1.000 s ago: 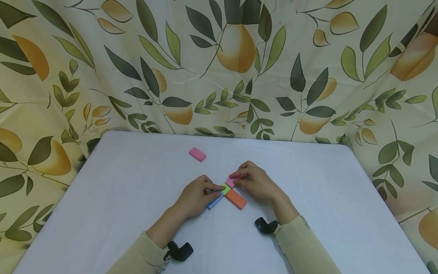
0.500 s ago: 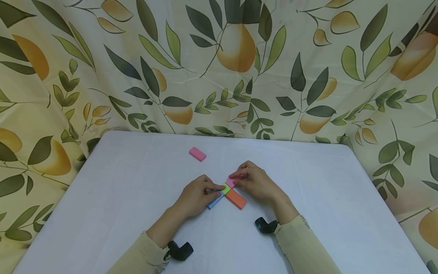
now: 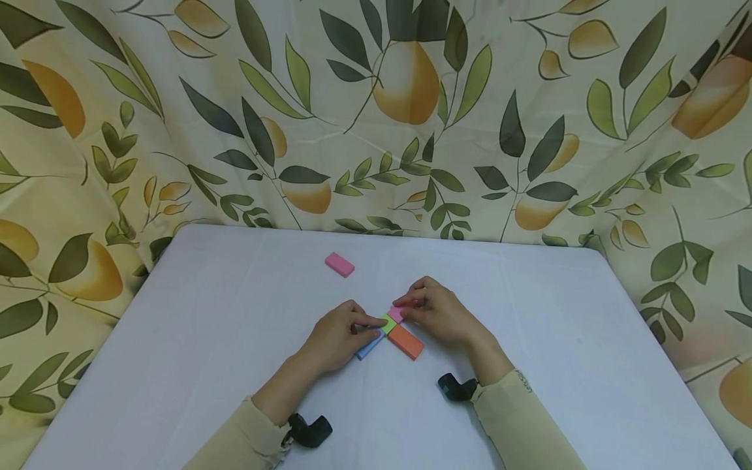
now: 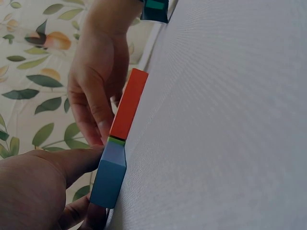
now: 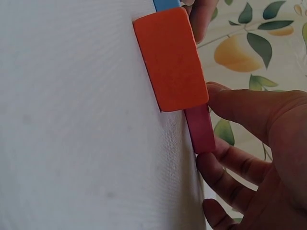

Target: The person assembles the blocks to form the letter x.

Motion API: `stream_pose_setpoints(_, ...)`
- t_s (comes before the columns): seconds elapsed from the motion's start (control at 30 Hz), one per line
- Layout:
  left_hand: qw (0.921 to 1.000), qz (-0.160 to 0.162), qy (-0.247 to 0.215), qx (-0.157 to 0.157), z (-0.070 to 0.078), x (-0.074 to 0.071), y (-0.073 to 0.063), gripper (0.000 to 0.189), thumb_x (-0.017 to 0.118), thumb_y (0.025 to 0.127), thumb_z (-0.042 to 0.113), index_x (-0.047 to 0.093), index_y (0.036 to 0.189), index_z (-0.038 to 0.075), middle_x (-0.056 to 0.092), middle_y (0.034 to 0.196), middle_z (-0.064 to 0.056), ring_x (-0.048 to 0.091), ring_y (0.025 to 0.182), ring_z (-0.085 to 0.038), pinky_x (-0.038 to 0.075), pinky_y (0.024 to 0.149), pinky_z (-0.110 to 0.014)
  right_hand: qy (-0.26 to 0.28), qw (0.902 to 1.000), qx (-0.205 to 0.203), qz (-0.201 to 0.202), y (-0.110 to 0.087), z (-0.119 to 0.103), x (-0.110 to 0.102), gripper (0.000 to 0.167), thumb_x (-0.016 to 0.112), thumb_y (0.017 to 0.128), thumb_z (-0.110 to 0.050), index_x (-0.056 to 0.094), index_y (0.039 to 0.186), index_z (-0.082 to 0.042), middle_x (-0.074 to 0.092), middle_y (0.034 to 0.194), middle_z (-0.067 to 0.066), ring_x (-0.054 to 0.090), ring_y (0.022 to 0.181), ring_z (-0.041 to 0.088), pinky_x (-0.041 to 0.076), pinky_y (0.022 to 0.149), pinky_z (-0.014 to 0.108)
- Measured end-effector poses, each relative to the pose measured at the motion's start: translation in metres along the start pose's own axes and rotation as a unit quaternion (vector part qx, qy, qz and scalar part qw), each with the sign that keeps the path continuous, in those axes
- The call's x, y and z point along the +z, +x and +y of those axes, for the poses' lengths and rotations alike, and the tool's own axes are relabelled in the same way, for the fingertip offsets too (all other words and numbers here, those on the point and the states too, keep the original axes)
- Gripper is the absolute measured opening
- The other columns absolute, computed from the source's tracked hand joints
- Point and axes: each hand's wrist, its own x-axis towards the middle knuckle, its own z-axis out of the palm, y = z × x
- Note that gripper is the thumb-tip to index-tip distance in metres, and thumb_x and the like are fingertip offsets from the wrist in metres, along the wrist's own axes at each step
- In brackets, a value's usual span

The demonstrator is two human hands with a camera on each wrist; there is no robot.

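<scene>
Four small coloured blocks meet in a cross-like cluster on the white table, so several pieces lie together. My left hand (image 3: 335, 333) grips the blue block (image 3: 368, 346), and its index fingertip reaches onto the small green block (image 3: 387, 324) in the centre. Between thumb and fingers, my right hand (image 3: 439, 314) pinches a pink block (image 3: 396, 314) at the green one's far right side. An orange block (image 3: 405, 341) extends toward the near right, untouched. In the right wrist view, the orange block (image 5: 172, 62) partly hides the pink block (image 5: 201, 132).
A second pink block (image 3: 339, 264) lies alone toward the back of the white table (image 3: 235, 281). Behind the table hangs a curtain (image 3: 376, 176) printed with fruit and leaves. Black wrist cameras (image 3: 310, 431) stick out beside both sleeves.
</scene>
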Motion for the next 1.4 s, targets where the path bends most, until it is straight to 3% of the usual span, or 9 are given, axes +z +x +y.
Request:
stream_pose_setpoints(0.53,1.0,0.001,0.007,0.006,0.0003,-0.0007,0.0009,0.023,0.073,0.097,0.033,0.079,0.119,0.038,0.059,0.097,0.01,0.052,0.079,-0.009,0.043,0.064,-0.024,-0.001,1.0,0.001,0.0,0.0,-0.0019,-0.0009,0.021,0.076,0.095,-0.021,0.081,0.114,-0.029,0.059,0.117,-0.001,0.056,0.11,0.019,0.048,0.09,0.036)
stream_pose_setpoints(1.07,0.9999,-0.011,0.0,-0.013,0.0002,0.0005,-0.0028,0.022,0.073,0.097,0.036,0.079,0.118,0.04,0.057,0.095,0.012,0.053,0.08,-0.01,0.044,0.064,-0.025,-0.002,0.9997,0.023,-0.008,-0.0021,-0.0016,0.0021,0.021,0.076,0.095,-0.022,0.08,0.113,-0.03,0.057,0.119,-0.002,0.055,0.112,0.02,0.047,0.089,0.035)
stream_pose_setpoints(1.4,1.0,-0.002,0.006,0.004,0.0,-0.0002,-0.0016,0.022,0.073,0.097,0.035,0.078,0.119,0.039,0.058,0.097,0.011,0.052,0.08,-0.008,0.044,0.065,-0.024,-0.018,0.9997,0.016,0.003,-0.0013,-0.0034,0.0009,0.02,0.077,0.094,-0.022,0.081,0.112,-0.031,0.058,0.117,-0.003,0.056,0.11,0.019,0.047,0.088,0.035)
